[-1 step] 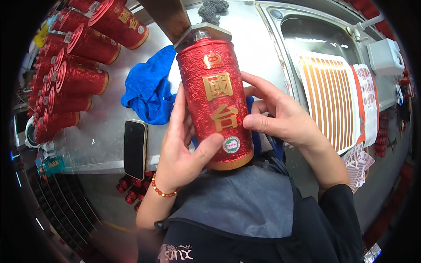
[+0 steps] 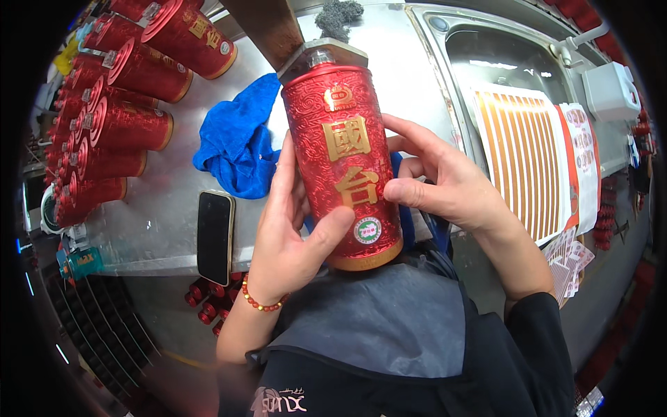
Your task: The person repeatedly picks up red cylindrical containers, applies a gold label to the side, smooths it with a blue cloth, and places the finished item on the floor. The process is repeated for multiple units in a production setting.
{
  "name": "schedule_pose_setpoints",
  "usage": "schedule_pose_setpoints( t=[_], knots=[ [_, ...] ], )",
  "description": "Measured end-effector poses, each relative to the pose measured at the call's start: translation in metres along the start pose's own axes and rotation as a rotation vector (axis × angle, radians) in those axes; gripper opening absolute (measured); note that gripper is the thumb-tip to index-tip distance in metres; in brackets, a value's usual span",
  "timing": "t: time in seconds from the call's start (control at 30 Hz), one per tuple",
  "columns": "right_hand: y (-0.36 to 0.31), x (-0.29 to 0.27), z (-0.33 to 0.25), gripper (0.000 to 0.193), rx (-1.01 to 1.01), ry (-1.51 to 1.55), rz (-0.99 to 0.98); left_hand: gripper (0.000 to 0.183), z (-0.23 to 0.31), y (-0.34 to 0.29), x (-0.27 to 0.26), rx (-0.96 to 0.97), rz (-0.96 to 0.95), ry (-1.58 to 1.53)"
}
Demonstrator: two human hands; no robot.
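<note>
1. The metal table point(image 2: 163, 208) stretched out in front of me; its bare room lay between the standing bottles and the phone, and between the cloth and the sink.
2. A crowd of red bottles point(image 2: 142, 128) stood at its left – finished or waiting, I could not tell, though at least two showed round labels.
3. The sink point(image 2: 504, 45) bounded my right side, its raised rim limiting sideways room there.
4. A sheet of gold strips point(image 2: 517, 167) overlapped the sink's near part, many strips remaining on it.
5. The blue cloth point(image 2: 240, 139) lay crumpled just left of my bottle.
6. My red bottle point(image 2: 340, 156) was in both hands, over the table's near edge, its base toward me. Stopper, gold characters and label were in place; its back was hidden.
7. My left fingers point(image 2: 283, 170) wrapped its left side, thumb across the front; my right fingers point(image 2: 417, 133) held the other side, thumb pressing – some fingertips hidden behind.
8. The phone point(image 2: 215, 236) appeared to jut over the near edge.
9. The round label point(image 2: 367, 231) sat low on the bottle, beside my left thumb.
</note>
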State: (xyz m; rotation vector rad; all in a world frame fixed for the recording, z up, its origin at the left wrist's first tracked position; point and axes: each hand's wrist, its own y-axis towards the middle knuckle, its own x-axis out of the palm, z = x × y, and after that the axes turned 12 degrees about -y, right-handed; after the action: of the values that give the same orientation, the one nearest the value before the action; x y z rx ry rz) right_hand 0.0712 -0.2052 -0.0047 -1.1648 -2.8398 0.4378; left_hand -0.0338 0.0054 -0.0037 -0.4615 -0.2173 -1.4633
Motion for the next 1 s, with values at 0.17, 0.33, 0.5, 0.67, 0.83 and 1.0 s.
schedule_pose_setpoints(
  t=[0.17, 0.33, 0.5, 0.67, 0.83, 1.0],
  knots=[
    [0.007, 0.001, -0.001, 0.091, -0.017, -0.056, 0.024, 0.096, -0.001, 0.006, 0.011, 0.007, 0.035, -0.046],
    [0.008, 0.0, -0.001, 0.092, -0.015, -0.027, 0.003, 0.096, 0.0, 0.006, 0.012, -0.003, 0.036, -0.05],
    [0.008, -0.003, -0.002, 0.09, -0.039, -0.096, 0.008, 0.096, -0.001, 0.007, 0.011, 0.016, 0.037, -0.046],
    [0.019, -0.013, -0.01, 0.082, 0.049, -0.016, -0.005, 0.088, 0.007, 0.022, 0.009, 0.042, 0.059, -0.105],
    [0.032, -0.012, -0.015, 0.074, 0.016, -0.032, -0.005, 0.079, 0.007, 0.034, 0.016, 0.063, 0.098, -0.101],
    [0.036, -0.012, -0.007, 0.082, -0.025, -0.071, 0.012, 0.08, 0.006, 0.037, 0.018, 0.056, 0.102, -0.106]
  ],
)
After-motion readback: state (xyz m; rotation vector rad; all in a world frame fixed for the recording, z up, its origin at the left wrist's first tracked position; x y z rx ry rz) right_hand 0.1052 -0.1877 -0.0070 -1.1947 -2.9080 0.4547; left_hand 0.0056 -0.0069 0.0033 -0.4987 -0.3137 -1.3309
